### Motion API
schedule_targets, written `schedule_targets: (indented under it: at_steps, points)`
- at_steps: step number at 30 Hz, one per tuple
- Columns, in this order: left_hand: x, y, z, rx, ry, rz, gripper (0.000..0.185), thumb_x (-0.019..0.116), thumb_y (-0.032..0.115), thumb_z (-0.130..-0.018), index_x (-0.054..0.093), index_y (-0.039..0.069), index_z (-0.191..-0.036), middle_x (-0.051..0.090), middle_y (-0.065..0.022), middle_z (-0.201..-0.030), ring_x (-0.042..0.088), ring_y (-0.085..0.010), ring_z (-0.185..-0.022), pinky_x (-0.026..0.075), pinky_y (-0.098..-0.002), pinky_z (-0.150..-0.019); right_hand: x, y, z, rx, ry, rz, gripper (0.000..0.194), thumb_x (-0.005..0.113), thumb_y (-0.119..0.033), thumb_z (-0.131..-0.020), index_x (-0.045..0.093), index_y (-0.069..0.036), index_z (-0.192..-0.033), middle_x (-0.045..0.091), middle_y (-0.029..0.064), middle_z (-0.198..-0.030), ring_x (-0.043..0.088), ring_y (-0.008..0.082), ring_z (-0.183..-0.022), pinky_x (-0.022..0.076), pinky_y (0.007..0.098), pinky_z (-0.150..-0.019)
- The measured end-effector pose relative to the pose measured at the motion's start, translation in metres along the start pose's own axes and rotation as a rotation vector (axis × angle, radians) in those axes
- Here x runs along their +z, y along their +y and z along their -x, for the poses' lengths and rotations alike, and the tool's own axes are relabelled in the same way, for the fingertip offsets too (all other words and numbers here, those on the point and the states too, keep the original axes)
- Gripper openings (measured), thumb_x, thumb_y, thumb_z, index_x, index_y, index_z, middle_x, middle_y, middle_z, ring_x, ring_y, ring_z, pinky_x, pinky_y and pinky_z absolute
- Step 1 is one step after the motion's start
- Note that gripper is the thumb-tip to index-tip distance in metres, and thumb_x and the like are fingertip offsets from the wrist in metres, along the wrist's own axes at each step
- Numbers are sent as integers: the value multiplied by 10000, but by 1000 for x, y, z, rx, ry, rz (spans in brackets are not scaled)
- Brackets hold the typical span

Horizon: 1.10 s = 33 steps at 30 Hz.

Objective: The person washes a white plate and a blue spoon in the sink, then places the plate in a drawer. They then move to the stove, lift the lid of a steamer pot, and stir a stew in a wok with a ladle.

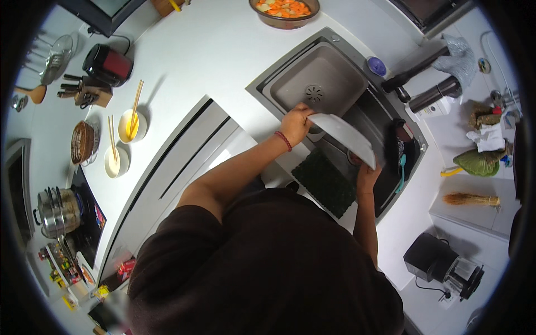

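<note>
A white dish [344, 135], perhaps a plate or shallow bowl, is tilted over the sink [289, 69]. My left hand [296, 124], with a red bead bracelet at the wrist, grips its left edge. At the lower right edge, my right hand [368, 176] holds the same dish, its fingers partly hidden. Behind and below the dish, a small round item with reddish contents shows only in part. A dark green textured mat [324, 183] lies along the sink's front edge, close to my right hand.
A black faucet [414, 69] stands behind the sink, beside a purple round item [376, 66]. A bowl of cut carrots and pale pieces [284, 19] sits at the back. Leftward are a bowl of beaten egg [133, 125], a bowl of white contents [116, 162] and a knife block [94, 92].
</note>
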<state>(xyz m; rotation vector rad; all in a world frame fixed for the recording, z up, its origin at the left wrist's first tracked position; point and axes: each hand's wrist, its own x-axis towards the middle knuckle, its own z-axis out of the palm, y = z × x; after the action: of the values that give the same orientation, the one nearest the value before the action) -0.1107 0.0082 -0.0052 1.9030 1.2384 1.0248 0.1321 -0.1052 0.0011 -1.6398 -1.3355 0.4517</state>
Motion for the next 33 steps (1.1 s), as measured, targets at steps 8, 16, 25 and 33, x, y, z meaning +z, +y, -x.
schedule_targets:
  at_steps: [8,16,25,33]
  points:
    - [-36,16,-15,-412,-157,383,261,554,194,-891,554,-16,-737,499,-58,-529,523,-120,-417,414,-278,-441,11,-36,-7,439,-67,-186,355,522,-242,-915,603,103,-942,645,133,-791,616,171,-665,477,279,-606]
    - [-37,35,5,-557,-145,632,352,520,304,-918,586,7,-740,515,-31,-555,475,-109,-410,401,-260,-414,11,-48,-12,613,3,-724,416,488,-219,-919,475,122,-1157,570,159,-1099,577,228,-975,441,332,-855]
    - [-119,-128,166,-1003,596,1000,175,564,224,-841,591,69,-919,581,-39,-695,547,-128,-580,428,-223,-498,29,-78,0,751,-31,-772,426,479,-213,-926,425,99,-1211,539,168,-1146,552,256,-1039,440,362,-885]
    - [-242,-231,288,-946,1532,1157,255,384,25,-898,403,17,-1152,606,-138,-832,618,-251,-684,534,-336,-579,45,-109,18,794,-107,-881,410,501,-147,-903,412,91,-1224,527,176,-1175,548,268,-1063,439,361,-924]
